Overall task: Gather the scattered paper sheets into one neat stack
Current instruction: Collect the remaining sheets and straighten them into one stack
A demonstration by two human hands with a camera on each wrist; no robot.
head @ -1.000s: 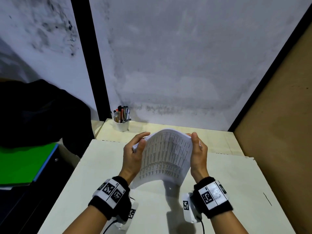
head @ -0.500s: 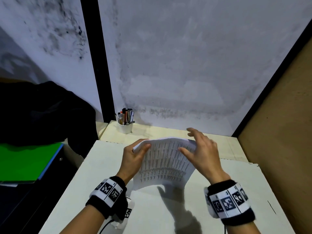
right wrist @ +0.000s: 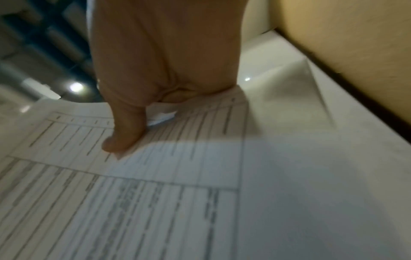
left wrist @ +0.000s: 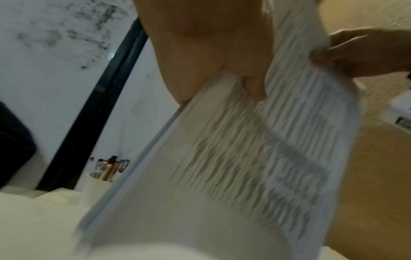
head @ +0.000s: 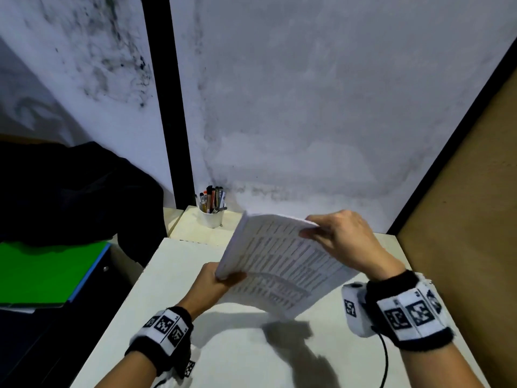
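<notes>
From the head camera, the paper stack (head: 282,261) is held tilted above the pale bench (head: 156,317). The left hand (head: 212,287) grips its near left corner, thumb on top, and the right hand (head: 341,242) pinches the far right edge. A white cup of pens (head: 211,217) stands at the back.

The left wrist view shows the left fingers (left wrist: 255,88) curled round the stack's edge.

In the right wrist view, the right thumb (right wrist: 124,133) presses on the printed top sheet (right wrist: 111,202).
</notes>
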